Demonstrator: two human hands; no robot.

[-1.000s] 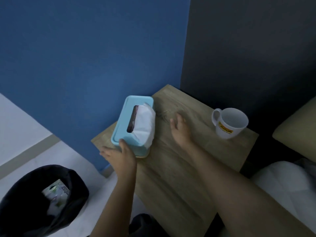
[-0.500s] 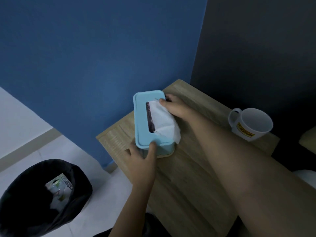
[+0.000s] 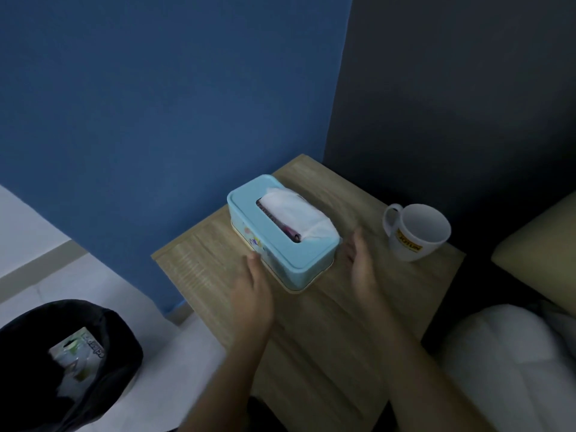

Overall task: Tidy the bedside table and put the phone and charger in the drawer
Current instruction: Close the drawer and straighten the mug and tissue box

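Clutter around us was sparse: a white ceramic mug (image 3: 417, 232) with a yellow label stood upright near the right edge of the surface (image 3: 311, 332), a pale wood-grain bedside top set in the corner where a matte blue wall (image 3: 156, 104) met a dark grey one. Down on the white floor to the left sat a black bin (image 3: 62, 366) lined with a soft dark bag, a crumpled printed wrapper (image 3: 78, 350) lying inside it. To the right we saw the edge of a beige cushion (image 3: 536, 247) and a white rumpled bedsheet (image 3: 511, 363).

A light blue rectangular tissue box (image 3: 280, 235), smooth plastic with rounded corners and a cream base rim, lay toward the back left of the surface, a white tissue (image 3: 296, 213) puffing out of its slot and small printed figures on its near side. Our left hand (image 3: 252, 294) reached to its near left corner, fingers loose, a fingertip touching or just short of the box wall; we could not tell which. Our right hand (image 3: 361, 263) stood just beside the box's right end, fingers spread and apart from it, grasping nothing. The mug stood beyond the right hand, well clear of the box. We saw neither phone nor charger on the surface.
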